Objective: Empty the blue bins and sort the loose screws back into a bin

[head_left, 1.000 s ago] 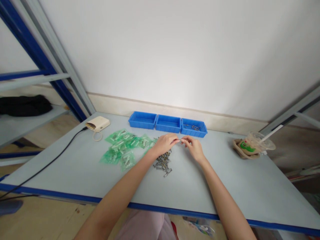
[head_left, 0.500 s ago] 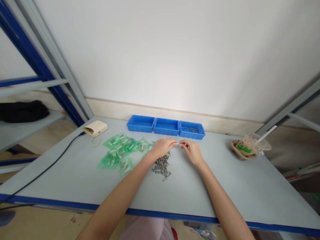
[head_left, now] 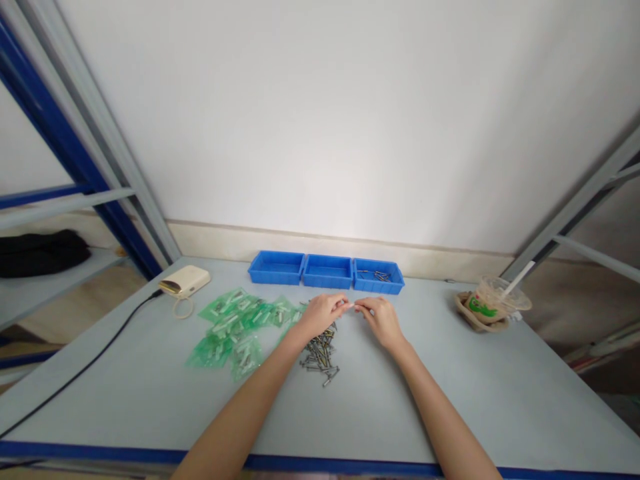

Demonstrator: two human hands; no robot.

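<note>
My left hand point(head_left: 324, 313) is closed in a pinch above the upper end of a pile of thin metal fasteners point(head_left: 320, 353), screw-like in shape. Just to its right, my right hand point(head_left: 381, 319) is also pinched, and the fingertips of both hands almost meet. Something small and pale may be between them, too small to make out. Part of the pile is hidden under the left hand and wrist. Left of it lie several green plastic bags point(head_left: 233, 327) with small metal pieces inside. Behind the hands, the right blue bin point(head_left: 379, 287) contains a few thin metal pieces.
Two more blue bins, the middle bin point(head_left: 327, 283) and the left bin point(head_left: 276, 277), stand in the same row by the wall. A cream-coloured device point(head_left: 187, 280) with a black cable point(head_left: 95, 357) sits at left. A plastic cup point(head_left: 487, 303) with a straw rests in a cardboard holder at right.
The camera view has tipped up, so the table and everything on it appear lower. Both hands keep their pinch close together, with fingertips slightly shifted.
</note>
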